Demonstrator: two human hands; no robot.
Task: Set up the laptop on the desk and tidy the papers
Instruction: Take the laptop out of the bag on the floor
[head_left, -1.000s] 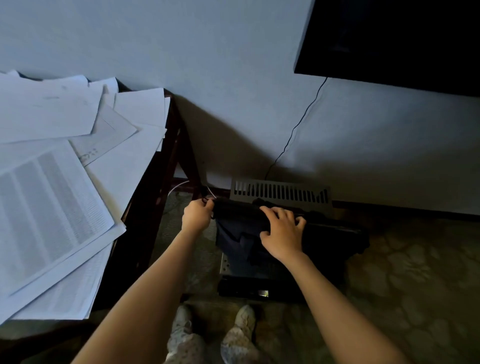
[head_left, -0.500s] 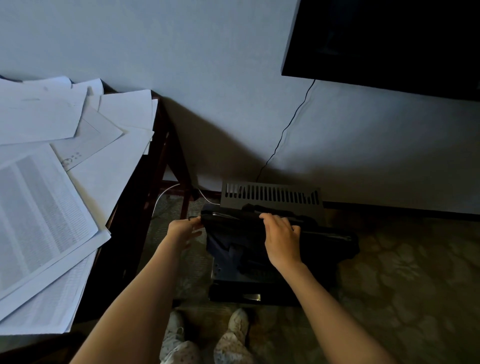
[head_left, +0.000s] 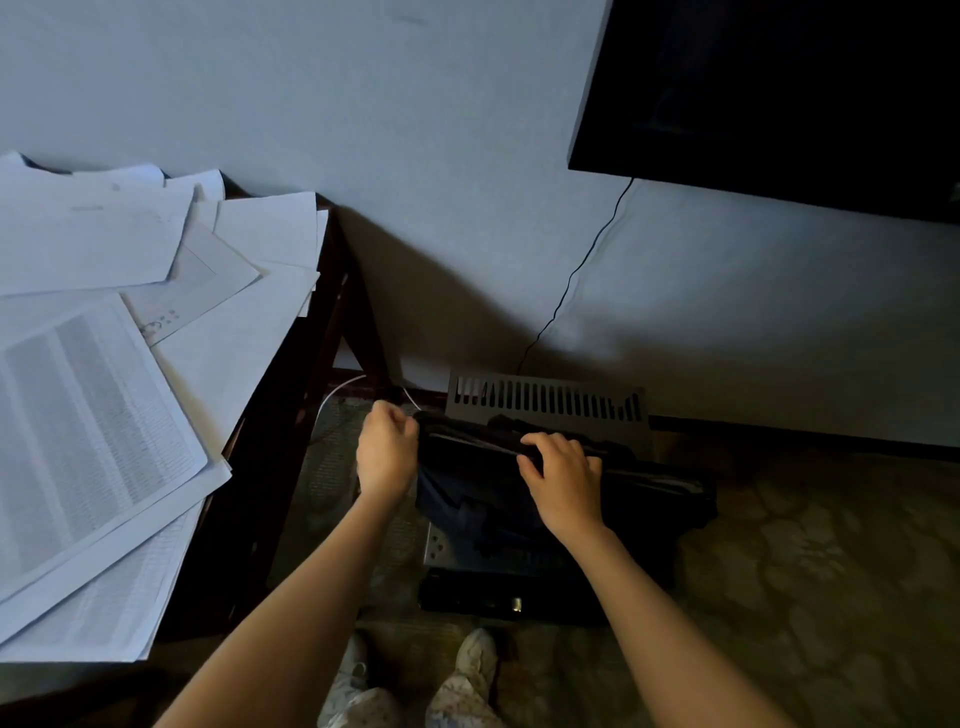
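A pale wall (head_left: 415, 156) is filling the background, with a dark screen (head_left: 779, 93) hanging at upper right and a thin cable (head_left: 576, 270) running down from it. Patterned carpet (head_left: 831, 571) is covering the floor. At left, a dark wooden desk (head_left: 291, 467) is carrying loose, overlapping papers (head_left: 93, 415) that are jutting past its edge. A black bag (head_left: 649, 488) is sitting on the floor beside the desk, in front of a slotted vent (head_left: 545, 402). The left grip (head_left: 387, 452) is clenching the bag's left end, while the right grip (head_left: 563, 478) is curling its fingers over the bag's top edge. A thin pale edge is showing there; what it is cannot be told.
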